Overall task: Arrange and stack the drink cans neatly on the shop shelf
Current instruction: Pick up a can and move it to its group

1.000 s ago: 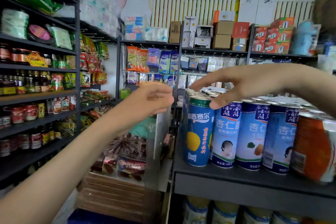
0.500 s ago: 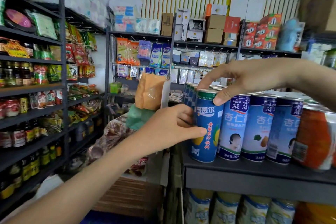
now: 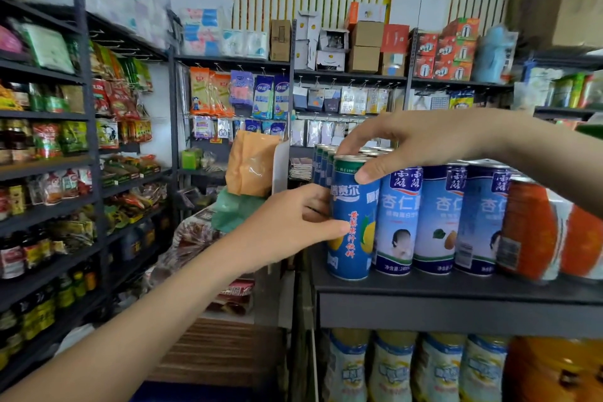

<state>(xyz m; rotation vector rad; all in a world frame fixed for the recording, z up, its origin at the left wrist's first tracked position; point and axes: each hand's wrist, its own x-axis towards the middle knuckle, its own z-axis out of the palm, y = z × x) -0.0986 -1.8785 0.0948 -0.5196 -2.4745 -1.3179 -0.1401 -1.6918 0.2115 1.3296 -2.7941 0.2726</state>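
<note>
A blue can with a yellow fruit picture (image 3: 354, 222) stands upright at the front left corner of the dark shelf (image 3: 456, 299). My left hand (image 3: 287, 225) grips its left side, thumb across the front. My right hand (image 3: 408, 143) holds its top rim from above, thumb on the front. Three light-blue almond-drink cans (image 3: 437, 222) stand in a row right of it. More blue cans (image 3: 321, 163) line up behind the gripped one. Orange cans (image 3: 548, 232) stand blurred at the far right.
Bottles (image 3: 391, 369) fill the shelf below. An orange packet (image 3: 251, 166) and a white card hang just left of the shelf. Dark racks of jars and snack packets (image 3: 49, 173) line the left wall. Boxes and hanging goods cover the back racks.
My left hand came from mid-air down onto the blue can's side and now grips it. My right hand stayed on the can's top. The view shifted slightly left.
</note>
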